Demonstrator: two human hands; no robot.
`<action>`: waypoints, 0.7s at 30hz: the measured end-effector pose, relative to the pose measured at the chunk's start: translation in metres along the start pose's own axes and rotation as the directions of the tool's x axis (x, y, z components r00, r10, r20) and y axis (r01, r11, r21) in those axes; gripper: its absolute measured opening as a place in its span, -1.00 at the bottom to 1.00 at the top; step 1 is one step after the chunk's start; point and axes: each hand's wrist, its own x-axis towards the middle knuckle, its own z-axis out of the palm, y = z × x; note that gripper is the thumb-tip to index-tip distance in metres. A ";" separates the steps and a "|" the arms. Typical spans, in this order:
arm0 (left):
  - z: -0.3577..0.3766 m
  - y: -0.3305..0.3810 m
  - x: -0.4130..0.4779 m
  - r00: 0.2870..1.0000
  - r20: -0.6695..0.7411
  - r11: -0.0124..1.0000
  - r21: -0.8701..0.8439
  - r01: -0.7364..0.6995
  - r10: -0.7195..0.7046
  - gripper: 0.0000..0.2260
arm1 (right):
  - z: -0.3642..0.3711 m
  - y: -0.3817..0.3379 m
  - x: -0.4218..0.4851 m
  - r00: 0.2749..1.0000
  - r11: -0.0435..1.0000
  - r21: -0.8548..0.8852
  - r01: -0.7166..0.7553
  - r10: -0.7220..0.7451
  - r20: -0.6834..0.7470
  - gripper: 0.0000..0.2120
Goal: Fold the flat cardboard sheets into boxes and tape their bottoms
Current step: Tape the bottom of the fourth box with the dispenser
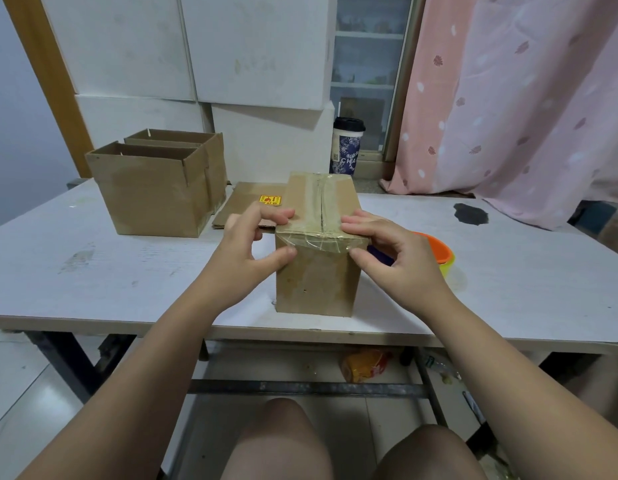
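Count: three folded boxes, one flat sheet, one tape roll, one cup, two hands.

The taped box (314,282) stands bottom-up on the table (92,265), near its front edge. Clear tape (321,202) runs along the middle seam of the upturned bottom and folds down over the near face. All places below are relative to this box.

Left hand (252,244): fingers on the box's top at the near left corner, thumb against the near face. It pinches that corner.
Right hand (394,251): fingers on the top at the near right corner, thumb curled to the near face's right edge by the tape end. It grasps that corner.

The nearer open box (151,192) and the farther open box (196,140) stand behind-left, mouths up, touching, one behind the other.

The flat sheet (245,199) lies just behind-left, partly hidden by the box and the left fingers. It bears a yellow-and-red sticker (270,200).

The tape roll (442,254), orange and yellow, sits just right, largely hidden by the right hand.

The cup (347,147) stands well behind, past the table's far edge; its support cannot be told.

A dark stain (470,213) marks the table behind-right. A pink curtain (508,98) hangs farther behind-right.
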 end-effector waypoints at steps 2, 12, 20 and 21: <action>-0.002 0.004 0.000 0.998 0.066 0.998 0.056 -0.016 0.013 -0.65 | -0.002 -0.001 -0.001 1.000 0.999 0.032 -0.003 0.002 0.027 -0.65; -0.002 0.010 0.013 0.999 0.022 0.999 0.042 0.028 -0.028 -0.83 | 0.005 -0.006 0.011 0.990 0.996 0.042 -0.075 0.079 -0.114 -0.85; 0.000 0.006 0.009 0.987 -0.062 0.956 0.263 -0.128 0.149 -0.73 | 0.005 -0.004 0.008 0.993 0.990 -0.140 0.023 -0.039 -0.110 -0.84; 0.002 0.007 0.009 0.978 -0.086 0.942 0.297 -0.158 0.191 -0.76 | 0.007 -0.003 0.008 0.991 0.984 -0.175 0.040 -0.062 -0.120 -0.86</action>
